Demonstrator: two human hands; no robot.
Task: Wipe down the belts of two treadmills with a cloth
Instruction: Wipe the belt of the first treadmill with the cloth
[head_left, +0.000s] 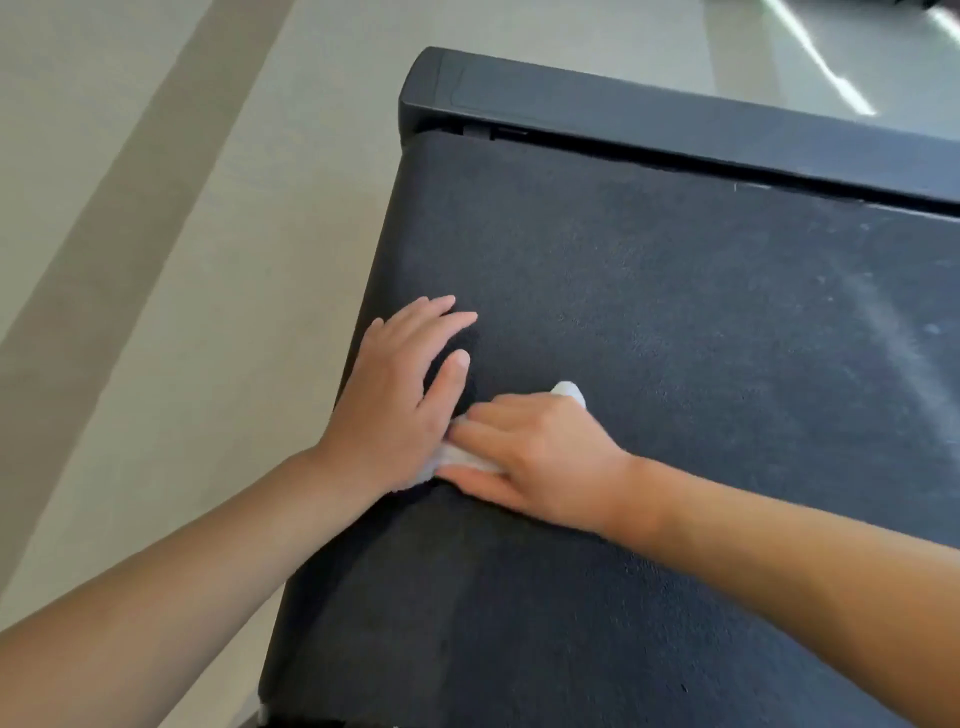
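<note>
Head view, right hand (535, 457) pressing cloth (457, 460), left hand (400, 395) flat near belt (675, 338) edge

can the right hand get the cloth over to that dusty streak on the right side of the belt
Probably yes. The right hand presses the cloth flat, and bare belt lies between it and the pale streak.

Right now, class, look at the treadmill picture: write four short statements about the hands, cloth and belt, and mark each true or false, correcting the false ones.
1. The right hand presses a white cloth onto the belt. True.
2. The left hand is lifted off the treadmill. False: it rests flat on the belt.
3. Pale dusty streaks show at the belt's right side. True.
4. The cloth is dark blue. False: it is white.
</note>
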